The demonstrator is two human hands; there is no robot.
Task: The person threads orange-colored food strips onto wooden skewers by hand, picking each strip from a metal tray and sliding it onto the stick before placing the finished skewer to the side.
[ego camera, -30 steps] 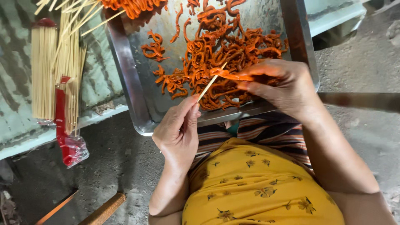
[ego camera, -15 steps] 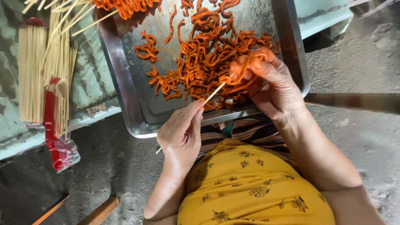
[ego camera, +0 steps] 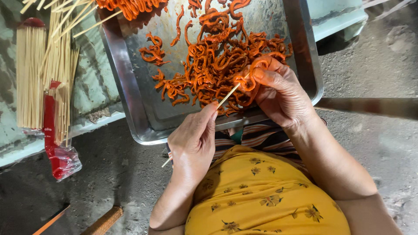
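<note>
My left hand (ego camera: 193,141) grips a thin bamboo skewer (ego camera: 228,95) that points up and to the right. My right hand (ego camera: 278,93) pinches a folded orange strip of marinated meat (ego camera: 252,72) with the skewer's tip pushed into it. Both hands hover over the near edge of a steel tray (ego camera: 126,91). A heap of the same orange strips (ego camera: 217,56) lies in the tray's middle. Finished skewers loaded with orange meat (ego camera: 130,6) lie at the tray's top edge.
Bundles of bare bamboo skewers (ego camera: 41,82) lie left of the tray on a pale green surface, partly in a clear bag with a red strip (ego camera: 54,139). Grey concrete ground surrounds everything. A wooden stick (ego camera: 102,219) lies bottom left. A dark bar (ego camera: 370,106) runs right.
My right hand has lifted a strip from the heap, folded it and brought it onto the skewer tip. My left hand has pushed the skewer further up toward the right hand.
</note>
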